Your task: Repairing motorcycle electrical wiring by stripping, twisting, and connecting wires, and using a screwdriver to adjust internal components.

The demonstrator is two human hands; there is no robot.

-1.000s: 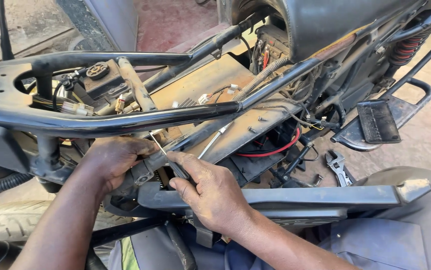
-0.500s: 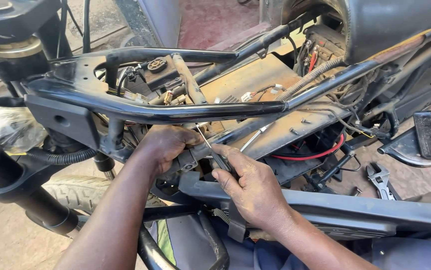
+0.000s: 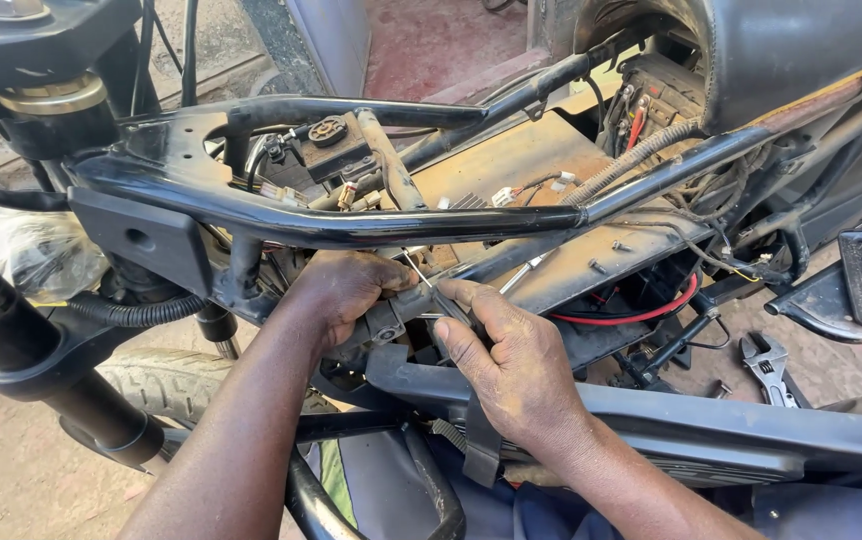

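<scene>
Since a moment ago nothing much moved: my left hand (image 3: 346, 285) grips the small metal bracket (image 3: 391, 318) under the black frame tube (image 3: 351, 225) to steady it, while my right hand (image 3: 511, 365) fingers pinch its 3 o'clock side.

Stripped motorcycle frame (image 3: 351, 225) fills the pic. At centre, left hand (image 3: 346, 290) grips a small grey metal part (image 3: 396, 315) under the top tube; right hand (image 3: 511, 365) pinches it w/ fingertips. Red cable (image 3: 641, 312) right of centre, adjustable wrench (image 3: 769, 365) on ground at far right, front tyre (image 3: 166, 385) lower left.
</scene>
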